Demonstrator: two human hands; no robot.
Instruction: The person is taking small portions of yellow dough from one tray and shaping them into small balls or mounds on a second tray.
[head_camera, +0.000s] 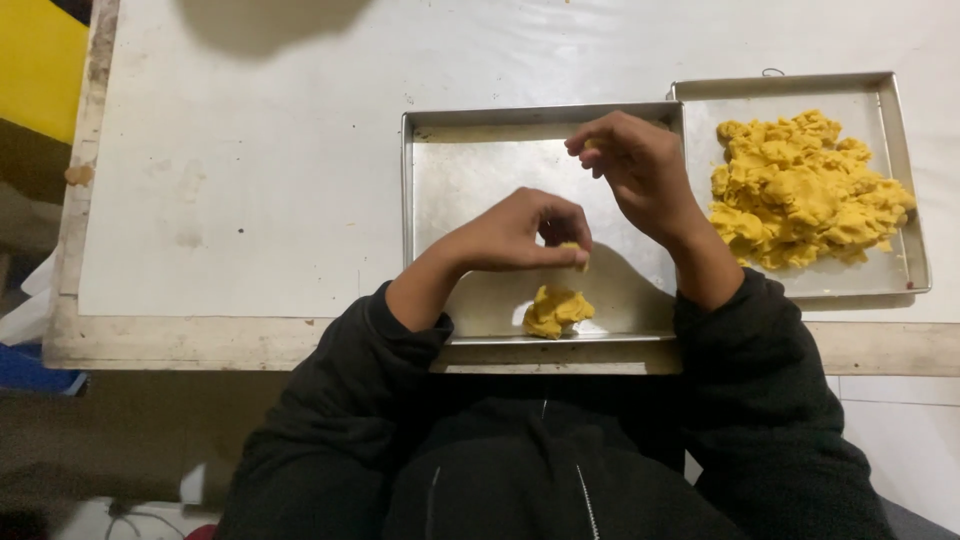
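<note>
Left hand (515, 232): fingertips pinched on a small piece of yellow dough (573, 248), held above the dough lump (557, 311) lying at the near edge of the empty metal tray (450, 170). Right hand (635, 165): fingers curled around a dough bit (591, 146). Far right: second tray (905, 160) carrying the large dough pile (805, 190).

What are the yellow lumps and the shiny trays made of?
The yellow lumps look like soft dough: matte, crumbly and pinched into uneven shapes, like the big dough pile. The near tray and the far tray look like bare metal, perhaps aluminium: grey, dully shiny, with thin folded rims.
</note>
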